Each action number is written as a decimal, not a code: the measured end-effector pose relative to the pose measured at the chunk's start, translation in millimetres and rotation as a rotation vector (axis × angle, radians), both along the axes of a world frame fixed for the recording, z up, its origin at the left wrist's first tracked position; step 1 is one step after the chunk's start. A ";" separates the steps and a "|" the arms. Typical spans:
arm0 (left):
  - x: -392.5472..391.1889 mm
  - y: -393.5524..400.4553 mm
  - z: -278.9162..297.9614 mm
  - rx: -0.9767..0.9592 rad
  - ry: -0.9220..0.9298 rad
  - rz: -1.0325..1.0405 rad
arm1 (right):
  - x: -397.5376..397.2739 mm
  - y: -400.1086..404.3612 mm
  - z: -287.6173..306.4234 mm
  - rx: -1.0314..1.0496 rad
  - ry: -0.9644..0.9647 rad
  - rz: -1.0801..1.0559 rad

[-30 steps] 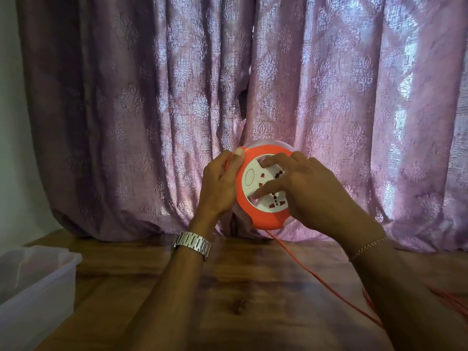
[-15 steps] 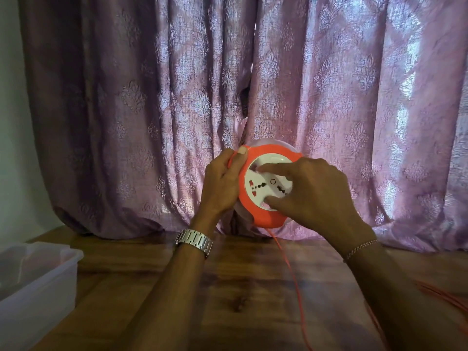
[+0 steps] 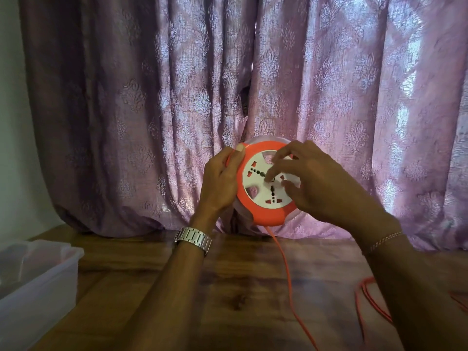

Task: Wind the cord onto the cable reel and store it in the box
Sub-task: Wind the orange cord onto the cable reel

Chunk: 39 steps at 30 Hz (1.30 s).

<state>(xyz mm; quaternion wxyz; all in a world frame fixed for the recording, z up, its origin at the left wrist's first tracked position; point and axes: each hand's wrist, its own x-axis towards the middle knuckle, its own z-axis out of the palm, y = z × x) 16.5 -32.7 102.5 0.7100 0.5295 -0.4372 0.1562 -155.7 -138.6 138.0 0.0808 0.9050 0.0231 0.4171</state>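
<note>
Winding is in hand: the left hand [image 3: 219, 182] grips the cable reel [image 3: 263, 184] above the surface [image 3: 228, 287], while right hand [image 3: 311, 182] fingers curl on its white face. Cord [image 3: 286, 269] trails below the reel, so I judge more turns are needed before the box [image 3: 38, 279], left of it.

Daylight is glowing through the curtain [image 3: 329, 97] behind the hands, leaving the foreground dim; the right hand [image 3: 316, 183] fingertips are blurring with motion.

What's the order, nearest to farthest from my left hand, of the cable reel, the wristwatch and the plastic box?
1. Cable reel: the left hand grips its left edge.
2. Wristwatch: on that hand's wrist, just below.
3. Plastic box: far off at the table's left edge.
</note>
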 end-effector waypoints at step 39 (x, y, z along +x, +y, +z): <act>-2.0 -0.7 -0.8 0.003 0.015 0.048 | 2.5 4.0 -4.6 0.001 -0.046 -0.043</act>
